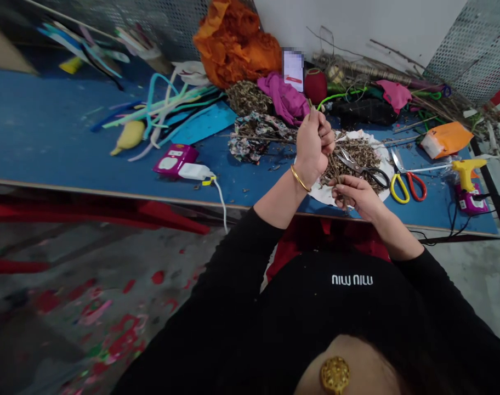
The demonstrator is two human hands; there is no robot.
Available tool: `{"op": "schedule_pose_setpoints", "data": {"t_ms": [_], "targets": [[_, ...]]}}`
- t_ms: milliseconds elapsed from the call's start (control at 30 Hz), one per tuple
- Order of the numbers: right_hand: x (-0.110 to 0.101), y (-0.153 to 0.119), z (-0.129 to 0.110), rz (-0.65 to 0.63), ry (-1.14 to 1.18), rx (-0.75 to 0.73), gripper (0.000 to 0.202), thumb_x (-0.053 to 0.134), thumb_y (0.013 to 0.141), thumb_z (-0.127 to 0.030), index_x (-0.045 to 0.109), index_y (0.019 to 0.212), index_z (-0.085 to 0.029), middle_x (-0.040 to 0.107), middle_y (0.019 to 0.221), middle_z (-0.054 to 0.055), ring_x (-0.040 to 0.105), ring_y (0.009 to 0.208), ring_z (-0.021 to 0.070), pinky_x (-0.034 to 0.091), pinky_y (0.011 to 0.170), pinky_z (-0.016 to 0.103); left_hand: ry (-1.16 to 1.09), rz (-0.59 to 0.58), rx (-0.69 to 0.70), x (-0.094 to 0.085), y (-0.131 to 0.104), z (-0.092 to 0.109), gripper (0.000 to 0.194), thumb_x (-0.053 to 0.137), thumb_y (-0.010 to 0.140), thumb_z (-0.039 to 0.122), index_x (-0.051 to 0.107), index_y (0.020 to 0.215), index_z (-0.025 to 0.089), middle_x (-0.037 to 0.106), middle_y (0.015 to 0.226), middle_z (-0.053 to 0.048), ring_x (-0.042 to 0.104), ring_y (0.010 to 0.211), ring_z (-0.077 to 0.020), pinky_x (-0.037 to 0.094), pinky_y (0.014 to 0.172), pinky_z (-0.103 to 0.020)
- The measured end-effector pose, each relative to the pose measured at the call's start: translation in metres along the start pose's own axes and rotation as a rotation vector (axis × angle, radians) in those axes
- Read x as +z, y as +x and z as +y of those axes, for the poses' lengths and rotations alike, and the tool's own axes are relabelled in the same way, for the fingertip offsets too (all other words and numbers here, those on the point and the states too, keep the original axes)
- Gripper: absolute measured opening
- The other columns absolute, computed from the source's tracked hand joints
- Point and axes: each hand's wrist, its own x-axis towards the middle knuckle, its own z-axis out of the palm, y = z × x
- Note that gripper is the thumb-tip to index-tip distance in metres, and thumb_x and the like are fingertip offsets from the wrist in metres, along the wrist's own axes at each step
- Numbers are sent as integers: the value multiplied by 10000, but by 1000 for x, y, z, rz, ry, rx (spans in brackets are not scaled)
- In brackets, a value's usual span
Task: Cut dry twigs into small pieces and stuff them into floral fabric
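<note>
My left hand (314, 140), raised over the table edge, is closed around a thin brown dried stem (310, 102) whose tip sticks out above the fingers. Lower and to the right, my right hand (357, 196) pinches the stem's lower part between thumb and fingers. Beneath both hands lies a white sheet or plate (322, 196), with a heap of dried brown plant bits (359, 149) on it. Black-handled scissors (363, 169) rest on the heap. Just right of it are scissors with one yellow and one red handle (418, 186).
A yellow glue gun (465, 171) and an orange packet (448, 140) are at the right. Crumpled orange paper (237, 46), purple cloth (283, 97) and a phone (293, 74) stand behind. A purple power box (175, 160) with a white cable lies left, near foam strips (162, 112).
</note>
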Motion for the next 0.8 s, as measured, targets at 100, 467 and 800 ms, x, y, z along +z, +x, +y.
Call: {"op": "schedule_pose_setpoints", "data": {"t_ms": [100,467,800], "targets": [[0,0,3,193,-367,-177,506,763,802,-558,638,1163,-226,712,919,38,672,746,174,535,639,304,15,60,12,-3,8,3,452,391,1084,608,468,808,258,359,545,53,271,435,-105,222,388,-261],[-22,-5,-27,378,-1513,-506,339,435,1061,-347,746,1132,-233,739,1034,76,673,868,196,403,644,290,156,-21,145,-10,14,-6,475,444,1035,696,484,867,253,362,616,51,350,456,-84,216,409,-242],[-31,23,-129,233,-1699,-781,259,460,1029,-323,712,1013,-267,676,1009,69,597,940,234,462,900,437,369,-411,135,9,10,10,379,472,1108,331,432,753,207,368,608,70,298,417,-34,187,437,-198]]}}
